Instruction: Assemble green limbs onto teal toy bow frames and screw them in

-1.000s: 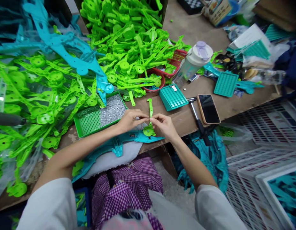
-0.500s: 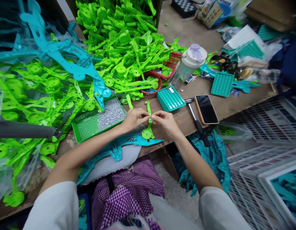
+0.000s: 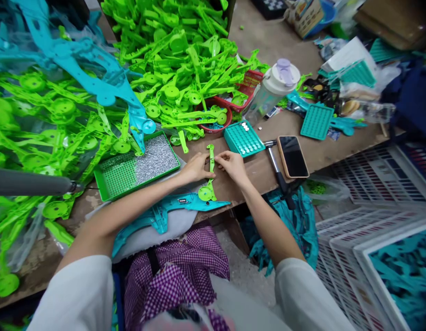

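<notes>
A long, slim lime-green plastic arm piece [image 3: 211, 161] with a round disc at its near end stands out in front of me. My left hand [image 3: 196, 168] has its fingertips and thumb on the piece's left side, gripping it. Close to its right side is my right hand [image 3: 233, 164], fingertips curled toward the thumb; whatever they pinch is too small to make out. The disc end rests on a turquoise plastic part [image 3: 164, 212], which has a small metal spring-like piece in it and lies along the table edge.
A green tray [image 3: 112, 181] of small metal pins stands left, before heaped green pieces [image 3: 171, 69]. Right are a turquoise pegged block [image 3: 243, 140], a hammer [image 3: 280, 172], a phone [image 3: 293, 157] and a bottle [image 3: 275, 87]. White crates [image 3: 351, 248] stand beside the table.
My hands, which met over the green arm piece, have drawn slightly apart. More of the piece shows between them, and the left fingers have spread along it. The view has shifted slightly.
</notes>
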The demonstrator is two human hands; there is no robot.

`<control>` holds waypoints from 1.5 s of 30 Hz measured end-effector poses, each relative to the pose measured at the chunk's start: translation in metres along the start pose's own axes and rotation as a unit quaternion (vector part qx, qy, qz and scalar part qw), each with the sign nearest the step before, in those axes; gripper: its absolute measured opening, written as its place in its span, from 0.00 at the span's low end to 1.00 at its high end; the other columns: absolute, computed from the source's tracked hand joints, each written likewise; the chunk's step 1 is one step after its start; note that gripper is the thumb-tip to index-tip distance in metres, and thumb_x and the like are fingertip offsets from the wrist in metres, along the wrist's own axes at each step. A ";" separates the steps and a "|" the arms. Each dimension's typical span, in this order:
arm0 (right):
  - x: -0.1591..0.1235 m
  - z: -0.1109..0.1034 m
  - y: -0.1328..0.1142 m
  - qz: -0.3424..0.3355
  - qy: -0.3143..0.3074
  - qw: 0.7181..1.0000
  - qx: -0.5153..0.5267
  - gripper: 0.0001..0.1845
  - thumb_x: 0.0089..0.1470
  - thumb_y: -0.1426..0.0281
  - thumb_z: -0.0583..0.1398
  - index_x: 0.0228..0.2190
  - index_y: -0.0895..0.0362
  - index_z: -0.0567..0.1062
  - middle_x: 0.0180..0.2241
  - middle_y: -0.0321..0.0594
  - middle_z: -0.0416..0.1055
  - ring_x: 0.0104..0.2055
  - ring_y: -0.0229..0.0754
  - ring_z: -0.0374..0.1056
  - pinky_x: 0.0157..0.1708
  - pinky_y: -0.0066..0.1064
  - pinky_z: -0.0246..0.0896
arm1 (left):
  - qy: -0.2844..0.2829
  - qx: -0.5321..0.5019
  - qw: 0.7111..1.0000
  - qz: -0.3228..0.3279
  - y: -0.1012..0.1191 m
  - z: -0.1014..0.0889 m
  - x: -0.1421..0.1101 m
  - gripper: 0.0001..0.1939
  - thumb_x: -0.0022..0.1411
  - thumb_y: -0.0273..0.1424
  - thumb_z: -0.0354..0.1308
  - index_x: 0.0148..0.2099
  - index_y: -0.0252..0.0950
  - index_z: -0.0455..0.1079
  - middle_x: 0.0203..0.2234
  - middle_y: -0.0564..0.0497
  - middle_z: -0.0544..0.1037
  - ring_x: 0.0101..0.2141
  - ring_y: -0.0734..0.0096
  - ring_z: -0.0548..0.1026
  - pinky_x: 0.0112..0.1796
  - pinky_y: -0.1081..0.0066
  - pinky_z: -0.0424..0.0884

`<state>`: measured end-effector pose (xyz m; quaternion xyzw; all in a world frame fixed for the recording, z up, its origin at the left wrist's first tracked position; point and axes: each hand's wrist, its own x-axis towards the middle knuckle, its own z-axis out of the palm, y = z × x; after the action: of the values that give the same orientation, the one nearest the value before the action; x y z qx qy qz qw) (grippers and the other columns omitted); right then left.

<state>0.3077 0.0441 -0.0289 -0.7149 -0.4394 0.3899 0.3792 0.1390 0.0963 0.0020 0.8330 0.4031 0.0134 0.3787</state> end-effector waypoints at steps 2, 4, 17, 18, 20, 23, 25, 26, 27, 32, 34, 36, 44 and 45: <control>0.001 -0.001 -0.001 0.003 -0.018 1.000 -0.001 0.07 0.50 0.66 0.66 0.27 0.57 0.76 0.21 0.33 0.73 0.22 0.35 0.70 0.25 0.25 0.63 | -0.004 0.003 1.000 0.001 -0.001 0.001 -0.002 0.41 0.51 0.39 0.72 0.65 0.33 0.64 0.50 0.40 0.74 0.53 0.50 0.73 0.54 0.57 0.69; 0.003 -0.002 -0.003 0.012 -0.042 0.999 0.004 0.06 0.49 0.68 0.66 0.26 0.57 0.75 0.21 0.32 0.72 0.20 0.34 0.68 0.24 0.24 0.62 | -0.004 0.009 1.000 0.002 -0.001 0.003 -0.002 0.41 0.52 0.39 0.72 0.64 0.32 0.64 0.50 0.40 0.74 0.53 0.51 0.73 0.54 0.57 0.69; 0.011 -0.004 -0.002 0.018 -0.076 0.997 -0.003 0.11 0.47 0.65 0.68 0.25 0.57 0.72 0.21 0.32 0.71 0.19 0.32 0.66 0.22 0.23 0.62 | 0.007 -0.019 1.000 0.002 -0.003 0.006 0.000 0.39 0.50 0.38 0.74 0.61 0.32 0.65 0.52 0.40 0.71 0.53 0.52 0.73 0.55 0.57 0.69; 0.012 -0.003 -0.001 0.013 -0.076 0.997 -0.006 0.12 0.47 0.64 0.68 0.25 0.56 0.71 0.21 0.31 0.71 0.20 0.32 0.66 0.22 0.23 0.62 | 0.007 -0.018 1.000 0.004 -0.003 0.006 0.000 0.39 0.50 0.38 0.74 0.61 0.32 0.66 0.52 0.40 0.71 0.53 0.51 0.73 0.55 0.57 0.69; 0.013 -0.002 0.000 0.011 -0.071 0.997 -0.013 0.13 0.47 0.63 0.68 0.25 0.56 0.71 0.21 0.31 0.71 0.20 0.33 0.66 0.22 0.23 0.62 | 0.007 -0.019 1.000 0.008 -0.004 0.005 0.000 0.39 0.49 0.38 0.74 0.61 0.32 0.66 0.51 0.41 0.71 0.53 0.52 0.73 0.54 0.58 0.69; 0.011 -0.001 -0.001 0.007 -0.066 0.998 -0.004 0.13 0.47 0.63 0.69 0.26 0.55 0.71 0.21 0.31 0.70 0.20 0.33 0.66 0.22 0.23 0.62 | 0.006 -0.019 1.000 0.015 -0.004 0.005 0.000 0.39 0.50 0.36 0.74 0.61 0.30 0.66 0.49 0.40 0.72 0.52 0.52 0.73 0.54 0.59 0.69; 0.010 -0.002 -0.002 0.001 -0.066 0.998 0.013 0.12 0.47 0.64 0.68 0.26 0.55 0.71 0.21 0.31 0.70 0.20 0.33 0.66 0.23 0.24 0.62 | 0.006 -0.019 1.000 0.015 -0.004 0.005 0.000 0.39 0.50 0.35 0.74 0.61 0.29 0.66 0.49 0.40 0.72 0.51 0.52 0.73 0.53 0.59 0.69; 0.009 -0.003 -0.003 0.000 -0.070 0.997 0.023 0.12 0.48 0.64 0.68 0.26 0.55 0.71 0.21 0.31 0.70 0.21 0.33 0.67 0.23 0.24 0.63 | 0.005 -0.020 1.000 0.015 -0.004 0.005 0.000 0.39 0.50 0.35 0.74 0.61 0.29 0.66 0.49 0.39 0.72 0.51 0.52 0.73 0.53 0.59 0.69; 0.008 -0.004 -0.004 0.003 -0.078 0.996 0.032 0.12 0.48 0.64 0.68 0.27 0.56 0.72 0.21 0.31 0.71 0.21 0.34 0.68 0.24 0.24 0.64 | 0.004 -0.023 1.000 0.016 -0.005 0.005 0.000 0.40 0.49 0.35 0.74 0.62 0.29 0.66 0.49 0.40 0.73 0.51 0.52 0.73 0.53 0.59 0.69; 0.008 -0.008 -0.008 0.013 -0.117 0.992 0.047 0.12 0.49 0.64 0.69 0.29 0.57 0.72 0.21 0.31 0.71 0.21 0.34 0.69 0.23 0.24 0.66 | 0.006 -0.027 0.999 0.028 -0.006 0.006 0.000 0.39 0.50 0.36 0.73 0.63 0.33 0.66 0.47 0.43 0.73 0.51 0.53 0.74 0.53 0.58 0.69; 0.010 -0.007 -0.009 0.010 -0.118 0.992 0.043 0.13 0.49 0.65 0.69 0.28 0.57 0.72 0.20 0.30 0.70 0.19 0.32 0.68 0.20 0.22 0.64 | 0.005 -0.025 0.999 0.028 -0.006 0.006 0.000 0.38 0.50 0.36 0.73 0.62 0.34 0.67 0.46 0.44 0.73 0.50 0.53 0.74 0.52 0.59 0.70; 0.013 -0.007 -0.012 0.013 -0.121 0.992 0.034 0.15 0.48 0.64 0.70 0.27 0.57 0.71 0.19 0.29 0.69 0.17 0.31 0.66 0.18 0.20 0.63 | -0.001 -0.023 0.999 0.031 -0.006 0.005 0.001 0.37 0.50 0.36 0.73 0.61 0.35 0.68 0.45 0.45 0.73 0.48 0.55 0.74 0.51 0.60 0.70; 0.019 -0.010 -0.019 0.086 -0.174 0.978 0.072 0.17 0.46 0.68 0.74 0.27 0.58 0.70 0.17 0.27 0.68 0.19 0.32 0.70 0.21 0.22 0.71 | -0.011 -0.011 0.999 0.029 -0.003 0.002 0.002 0.35 0.51 0.35 0.72 0.60 0.35 0.69 0.46 0.45 0.73 0.48 0.56 0.74 0.51 0.61 0.69; 0.019 -0.010 -0.019 0.089 -0.173 0.978 0.074 0.16 0.47 0.69 0.73 0.27 0.58 0.70 0.17 0.27 0.68 0.19 0.32 0.70 0.21 0.22 0.71 | -0.011 -0.010 0.999 0.032 -0.003 0.002 0.002 0.35 0.51 0.36 0.72 0.60 0.35 0.69 0.45 0.46 0.73 0.48 0.56 0.74 0.51 0.61 0.69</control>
<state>0.3165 0.0657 -0.0121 -0.6428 -0.4029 0.5713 0.3132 0.1388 0.0978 -0.0017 0.8418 0.3722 0.0201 0.3904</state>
